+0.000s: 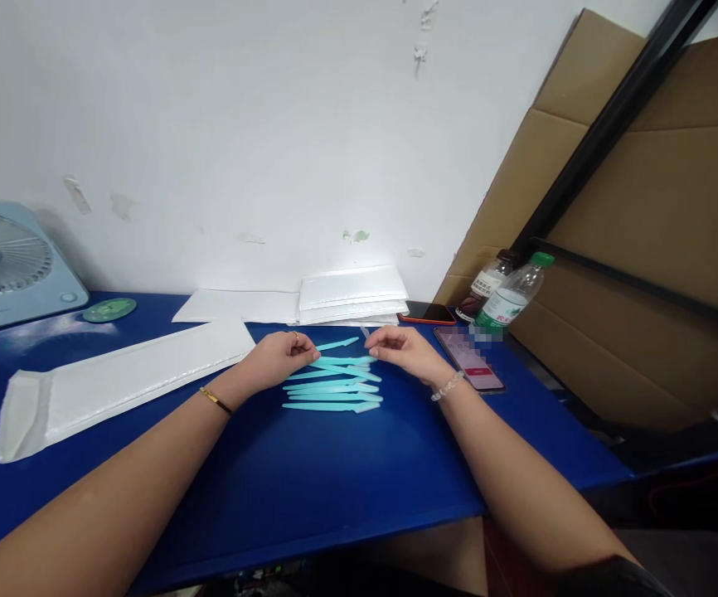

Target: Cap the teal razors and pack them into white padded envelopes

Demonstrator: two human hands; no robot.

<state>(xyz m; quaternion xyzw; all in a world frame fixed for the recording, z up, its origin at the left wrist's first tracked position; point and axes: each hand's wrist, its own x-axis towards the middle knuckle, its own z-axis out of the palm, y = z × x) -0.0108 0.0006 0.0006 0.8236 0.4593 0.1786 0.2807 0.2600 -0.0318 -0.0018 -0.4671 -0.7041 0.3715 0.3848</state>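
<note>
Several turquoise eyebrow razors (334, 396) lie roughly parallel in a column on the blue table, blade ends to the right. My left hand (281, 358) is closed in a pinch at the left end of an upper eyebrow razor (343, 361). At that razor's right end, the thumb and finger of my right hand (405, 352) are pinched together. Another turquoise razor (337, 343) slants just above, its left end close to my left fingertips. A small translucent piece (365, 332) shows beside my right index finger; whether I hold it is unclear.
White padded mailers (352, 290) are stacked against the wall, and a long one (141, 377) lies at left. A light blue fan (16, 265) and green disc (110, 310) stand farther left. Phones (471, 361) and two bottles (508, 298) are at right, by cardboard (663, 182).
</note>
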